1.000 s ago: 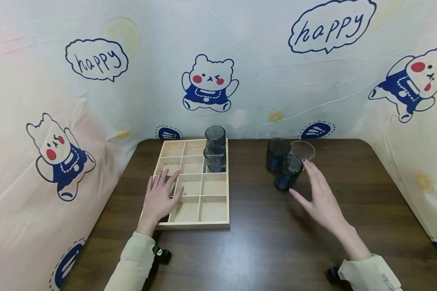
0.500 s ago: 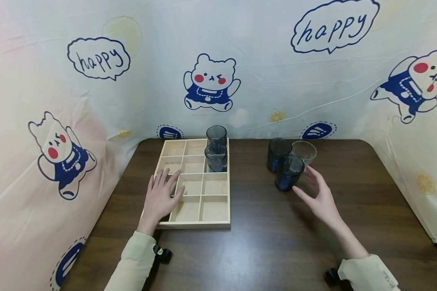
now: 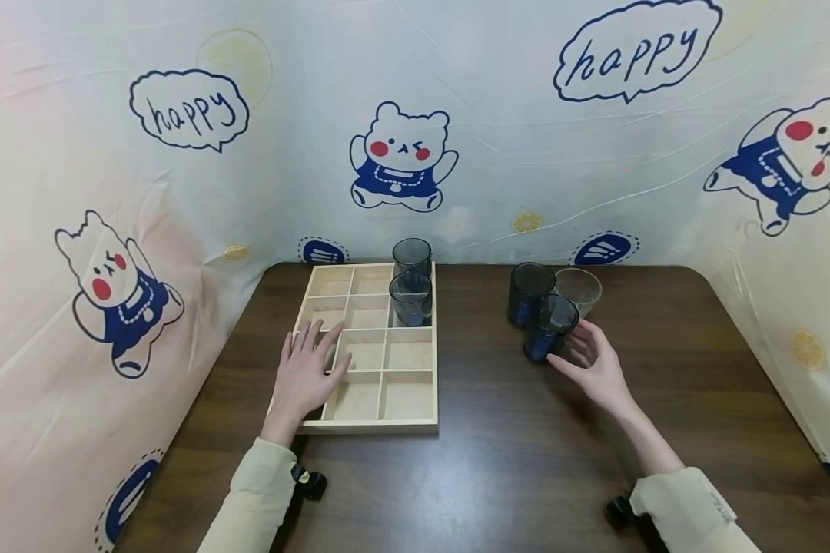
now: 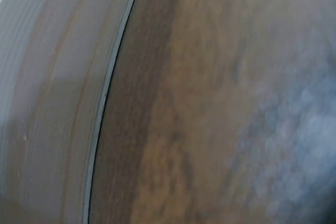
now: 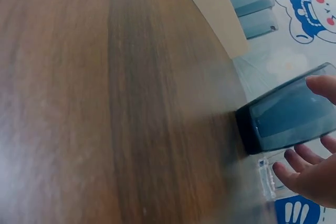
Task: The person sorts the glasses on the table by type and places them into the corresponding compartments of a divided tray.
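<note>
In the head view my right hand [image 3: 595, 369] is at the right side of a dark blue drinking glass [image 3: 550, 330], thumb near its base and bent fingers by its far side. The right wrist view shows the thumb overlapping the glass [image 5: 289, 114] and the fingertips along its edge; firm contact cannot be told. Close behind stand another dark blue glass [image 3: 529, 292] and a clear glass [image 3: 581, 288]. My left hand [image 3: 307, 376] lies with spread fingers over the left side of a wooden divided tray [image 3: 404, 428]. Two bluish glasses [image 3: 411, 299] stand upright in its far right compartments.
A dark brown wooden table [image 3: 498, 461] carries everything. A pale cloth [image 3: 498, 153] printed with bears hangs behind and at both sides. Brown tabletop [image 3: 470, 338] separates the tray from the glasses on the right.
My right hand has bent its fingers and shifted its thumb left, closer to the nearest dark blue glass. The left hand and the glasses have stayed in place.
</note>
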Action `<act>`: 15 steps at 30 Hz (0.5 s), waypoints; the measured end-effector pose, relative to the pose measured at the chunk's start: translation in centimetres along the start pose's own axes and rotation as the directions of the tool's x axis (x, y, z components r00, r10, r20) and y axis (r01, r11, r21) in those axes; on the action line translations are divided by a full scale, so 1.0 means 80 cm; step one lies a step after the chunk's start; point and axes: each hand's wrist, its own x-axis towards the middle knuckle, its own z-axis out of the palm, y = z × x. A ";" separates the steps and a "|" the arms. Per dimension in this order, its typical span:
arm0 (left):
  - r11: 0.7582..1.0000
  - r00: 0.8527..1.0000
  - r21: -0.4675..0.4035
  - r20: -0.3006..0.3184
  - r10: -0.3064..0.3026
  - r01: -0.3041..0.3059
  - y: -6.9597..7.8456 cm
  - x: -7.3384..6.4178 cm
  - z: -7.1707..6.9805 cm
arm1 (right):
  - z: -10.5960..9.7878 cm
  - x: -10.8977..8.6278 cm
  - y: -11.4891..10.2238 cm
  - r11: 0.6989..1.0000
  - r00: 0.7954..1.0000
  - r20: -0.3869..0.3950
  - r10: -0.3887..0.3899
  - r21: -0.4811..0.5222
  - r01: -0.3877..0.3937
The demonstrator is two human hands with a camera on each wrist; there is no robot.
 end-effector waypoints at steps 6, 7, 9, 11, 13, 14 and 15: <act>1.000 1.000 -0.009 -0.007 0.004 -0.004 0.000 0.000 0.001 | 0.010 0.011 0.008 0.999 0.999 -0.005 0.047 0.026 -0.047; 1.000 1.000 -0.010 -0.007 0.004 -0.004 0.000 0.000 0.001 | 0.012 0.013 0.009 0.998 0.998 -0.003 0.055 0.029 -0.055; 1.000 1.000 -0.010 -0.007 0.004 -0.004 0.000 0.000 0.001 | 0.013 0.015 0.010 0.997 0.997 0.000 0.074 0.033 -0.074; 1.000 1.000 -0.010 -0.006 0.003 -0.003 0.000 0.000 0.000 | 0.015 0.017 0.011 0.995 0.995 0.008 0.095 0.038 -0.096; 1.000 1.000 -0.010 -0.006 0.003 -0.003 -0.001 0.000 0.000 | 0.016 0.019 0.011 0.992 0.993 0.012 0.115 0.046 -0.115; 1.000 1.000 -0.011 -0.006 0.003 -0.003 -0.001 -0.001 0.000 | 0.017 0.020 0.011 0.991 0.992 0.015 0.123 0.053 -0.124; 1.000 1.000 -0.011 -0.006 0.003 -0.003 -0.001 -0.001 0.000 | 0.018 0.021 0.011 0.990 0.991 0.018 0.130 0.062 -0.131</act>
